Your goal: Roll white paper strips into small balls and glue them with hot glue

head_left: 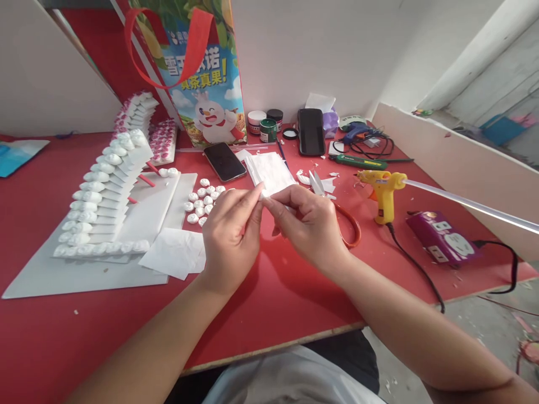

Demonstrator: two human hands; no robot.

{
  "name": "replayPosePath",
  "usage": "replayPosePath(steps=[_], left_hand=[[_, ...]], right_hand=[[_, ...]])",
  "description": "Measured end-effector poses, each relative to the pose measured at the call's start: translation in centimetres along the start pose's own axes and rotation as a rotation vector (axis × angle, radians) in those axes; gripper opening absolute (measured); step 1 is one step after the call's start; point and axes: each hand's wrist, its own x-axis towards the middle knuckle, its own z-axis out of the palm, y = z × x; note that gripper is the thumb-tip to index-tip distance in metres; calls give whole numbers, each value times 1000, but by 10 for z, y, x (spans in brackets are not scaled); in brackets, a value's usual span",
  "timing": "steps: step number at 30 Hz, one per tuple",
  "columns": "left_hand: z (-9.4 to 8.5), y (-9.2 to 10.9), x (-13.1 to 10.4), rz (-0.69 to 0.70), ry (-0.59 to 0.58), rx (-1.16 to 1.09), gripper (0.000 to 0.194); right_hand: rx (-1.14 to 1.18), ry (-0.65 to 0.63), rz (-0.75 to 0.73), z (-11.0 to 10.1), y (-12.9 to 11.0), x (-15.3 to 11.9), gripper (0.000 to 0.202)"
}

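A small white paper piece is pinched between the fingertips of my left hand and my right hand, which meet above the red table. Just beyond them lies a stack of white paper squares. Several rolled white paper buds sit left of my left hand, partly covered by it. Farther left, a curved white structure edged with similar buds stands on a white board. Loose white sheets lie beside it. Orange-handled scissors are partly hidden behind my right hand.
A yellow glue gun and a purple box with cables lie at the right. Behind are a dark phone, a black phone, paint jars, a green tool and a tall printed bag.
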Motion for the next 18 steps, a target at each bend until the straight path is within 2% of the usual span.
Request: replayPosePath(steps=[2, 4, 8, 12, 15, 18], left_hand=[[0, 1, -1, 26, -19, -6, 27], [-3, 1, 0, -22, -52, -80, 25], [-10, -5, 7, -258, -141, -359, 14], [-13, -17, 14, -440, -301, -623, 12], [-15, -19, 15, -435, -331, -627, 14], [-16, -15, 15, -393, -297, -563, 13]], right_hand=[[-10, 16, 2, -3, -1, 0, 27], [-25, 7, -20, -8, -1, 1, 24], [-37, -78, -73, -15, 0, 4, 22], [-123, -111, -171, -14, 2, 4, 24], [-171, -99, -204, -12, 4, 4, 25], [-73, -116, -97, -12, 3, 5, 24]])
